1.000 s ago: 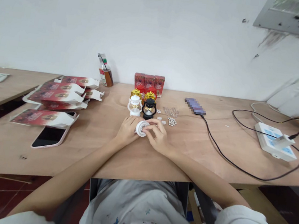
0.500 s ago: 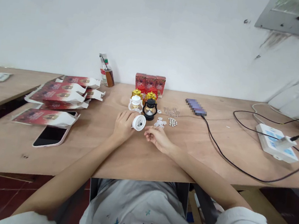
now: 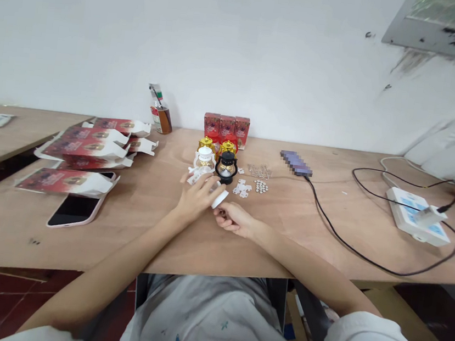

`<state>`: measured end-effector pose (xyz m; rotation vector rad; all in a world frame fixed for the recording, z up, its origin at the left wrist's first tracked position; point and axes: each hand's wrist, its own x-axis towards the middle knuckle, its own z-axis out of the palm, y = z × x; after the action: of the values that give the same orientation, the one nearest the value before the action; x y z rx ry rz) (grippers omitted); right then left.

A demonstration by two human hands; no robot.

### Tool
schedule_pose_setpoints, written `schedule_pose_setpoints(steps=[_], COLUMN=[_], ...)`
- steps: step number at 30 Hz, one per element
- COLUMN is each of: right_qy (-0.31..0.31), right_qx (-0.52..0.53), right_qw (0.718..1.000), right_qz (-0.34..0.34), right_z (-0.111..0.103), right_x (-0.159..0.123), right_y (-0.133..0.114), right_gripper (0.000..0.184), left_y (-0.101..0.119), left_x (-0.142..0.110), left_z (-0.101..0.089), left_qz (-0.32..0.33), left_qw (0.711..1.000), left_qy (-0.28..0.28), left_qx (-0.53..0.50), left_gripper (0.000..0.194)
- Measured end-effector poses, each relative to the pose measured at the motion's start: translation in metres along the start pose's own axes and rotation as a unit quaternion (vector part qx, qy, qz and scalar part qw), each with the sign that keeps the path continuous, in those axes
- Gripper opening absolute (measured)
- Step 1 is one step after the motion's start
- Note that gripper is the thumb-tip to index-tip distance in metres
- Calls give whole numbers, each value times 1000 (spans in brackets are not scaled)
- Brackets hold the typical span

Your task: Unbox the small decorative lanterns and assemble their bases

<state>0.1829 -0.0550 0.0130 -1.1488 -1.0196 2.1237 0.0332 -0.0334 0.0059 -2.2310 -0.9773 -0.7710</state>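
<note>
The white toy lantern [image 3: 219, 198] lay on its side in the left hand [image 3: 196, 199], its round base turned toward the right hand and its upper frame showing past the left fingertips. The left fingers were wrapped over its body, bent and clasping it. The right hand [image 3: 234, 219] sat just below the base with its fingers curled in and the thumb near the forefinger; whether they pinched a small part or touched the rim could not be told.

The lantern looked like light, hollow plastic, stiff enough to bear a firm clasp, though its smooth surface would probably have let it roll under loose fingers. The slim frame and handle seemed the weakest places, likely to flex or snap if squeezed. The sturdier hold was around the body close to the base, or on the base's thick rim, with the underside left free.

Just beyond the left fingers stood another white lantern [image 3: 204, 159], with a black lantern [image 3: 226, 167] to its right. Beyond the right hand lay flat white pieces [image 3: 242, 188], small round discs [image 3: 261, 187] and thin metallic pieces [image 3: 259, 171]; all looked very light, better suited to a fingertip pinch than a full grasp.
</note>
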Motion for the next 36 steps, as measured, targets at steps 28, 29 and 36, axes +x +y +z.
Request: schedule_pose_setpoints(steps=[28, 29, 36], right_qy=[472, 468, 463], right_qx=[-564, -564, -526], right_qw=[657, 659, 679], right_qz=[-164, -169, -218], right_z=[-149, -147, -137], right_x=[22, 23, 29], right_y=[-49, -49, -43], right_gripper=[27, 28, 29], left_y=[-6, -6, -4], left_x=[-11, -11, -6], left_z=[29, 31, 35], left_qz=[-108, -102, -89], left_qw=[990, 991, 980], left_qy=[-32, -34, -60], left_qx=[-80, -80, -168], left_gripper=[47, 49, 50])
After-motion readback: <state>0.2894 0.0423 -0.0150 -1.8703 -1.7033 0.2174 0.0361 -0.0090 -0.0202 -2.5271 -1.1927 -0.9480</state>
